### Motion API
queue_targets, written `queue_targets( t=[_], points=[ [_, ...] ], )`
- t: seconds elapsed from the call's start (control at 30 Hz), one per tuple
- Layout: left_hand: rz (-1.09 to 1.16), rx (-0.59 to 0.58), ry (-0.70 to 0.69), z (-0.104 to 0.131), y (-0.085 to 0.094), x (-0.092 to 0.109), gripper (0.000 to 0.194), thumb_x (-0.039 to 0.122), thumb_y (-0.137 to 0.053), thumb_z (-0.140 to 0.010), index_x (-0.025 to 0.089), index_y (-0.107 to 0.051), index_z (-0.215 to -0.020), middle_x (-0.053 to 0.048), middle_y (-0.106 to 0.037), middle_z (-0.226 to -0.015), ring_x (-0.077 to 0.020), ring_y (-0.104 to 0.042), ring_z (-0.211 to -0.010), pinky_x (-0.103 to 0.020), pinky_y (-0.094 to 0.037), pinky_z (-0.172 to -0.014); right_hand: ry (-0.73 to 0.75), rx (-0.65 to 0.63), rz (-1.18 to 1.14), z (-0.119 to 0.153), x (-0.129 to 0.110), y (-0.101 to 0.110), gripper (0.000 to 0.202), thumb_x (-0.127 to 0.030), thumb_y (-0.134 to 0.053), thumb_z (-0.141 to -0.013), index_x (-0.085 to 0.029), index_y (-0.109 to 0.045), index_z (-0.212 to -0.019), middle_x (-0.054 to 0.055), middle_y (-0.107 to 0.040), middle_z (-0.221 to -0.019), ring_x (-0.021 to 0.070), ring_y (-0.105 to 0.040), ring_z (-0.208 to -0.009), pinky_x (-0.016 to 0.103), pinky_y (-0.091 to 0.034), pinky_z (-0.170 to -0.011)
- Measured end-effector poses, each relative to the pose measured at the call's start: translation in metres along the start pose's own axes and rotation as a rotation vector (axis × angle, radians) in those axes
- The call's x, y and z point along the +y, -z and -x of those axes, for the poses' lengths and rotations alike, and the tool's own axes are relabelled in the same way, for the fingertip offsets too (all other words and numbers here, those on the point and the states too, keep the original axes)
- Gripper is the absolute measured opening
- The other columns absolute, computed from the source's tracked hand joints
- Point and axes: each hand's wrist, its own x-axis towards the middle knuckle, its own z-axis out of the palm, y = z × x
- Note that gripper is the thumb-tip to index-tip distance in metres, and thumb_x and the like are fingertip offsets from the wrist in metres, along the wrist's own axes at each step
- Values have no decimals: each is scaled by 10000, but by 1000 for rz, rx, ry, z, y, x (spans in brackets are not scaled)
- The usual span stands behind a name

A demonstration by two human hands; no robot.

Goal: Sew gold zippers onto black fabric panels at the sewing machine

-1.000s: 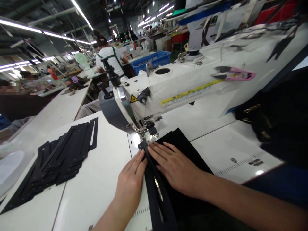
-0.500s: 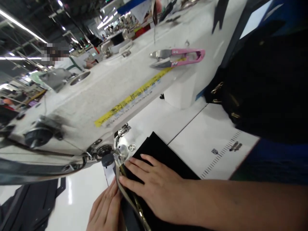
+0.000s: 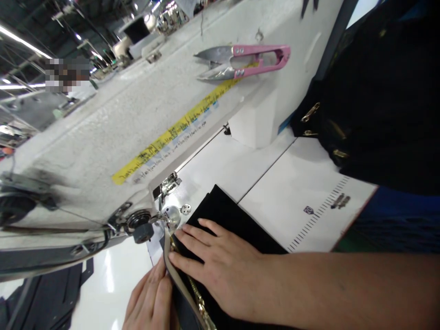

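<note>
Black fabric [image 3: 237, 222] with a gold zipper [image 3: 195, 293] along its edge lies on the white sewing machine bed. My right hand [image 3: 220, 266] rests flat on it with fingers spread, the fingertips close to the presser foot area [image 3: 168, 220]. At the lower left my left hand [image 3: 151, 298] lies against the fabric's other edge, its fingers close together and slightly bent; its thumb and whatever is under it are hidden. A beige strip [image 3: 177, 279] runs between the two hands.
The machine arm [image 3: 103, 123] crosses the view, carrying pink-handled thread snips [image 3: 247, 62] and yellow marked tape [image 3: 178, 128]. Dark pieces [image 3: 48, 293] lie at lower left. Black material with gold pins [image 3: 374, 105] is at right. A blurred person [image 3: 68, 80] is in the background.
The camera view has shifted a little, so the machine arm and snips appear larger and further left. Both hands keep nearly the same place on the fabric.
</note>
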Motion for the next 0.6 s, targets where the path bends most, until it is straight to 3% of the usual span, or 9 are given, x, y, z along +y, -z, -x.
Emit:
queue_targets(
  t=[0.23, 0.6],
  points=[
    [-56, 8, 43, -4, -1, 12, 347, 84, -328, -830, 132, -479, -1139, -138, -513, -1245, -230, -519, -1103, -355, -483, -856, 39, 2, 82, 2, -2, 1, 473, -253, -366, -870, -17, -391, -1280, 164, -350, -1374, 246, -236, -1297, 415, -173, -1074],
    [111, 218, 230, -2, -2, 28, 288, 108, -340, -879, 149, -560, -1061, -131, -570, -1149, -228, -554, -1038, -394, -527, -803, 87, -107, 169, 1, -9, 0, 502, -204, -313, -895, -134, -230, -1385, 117, -295, -1410, 223, -219, -1311, 444, -211, -1069]
  ],
)
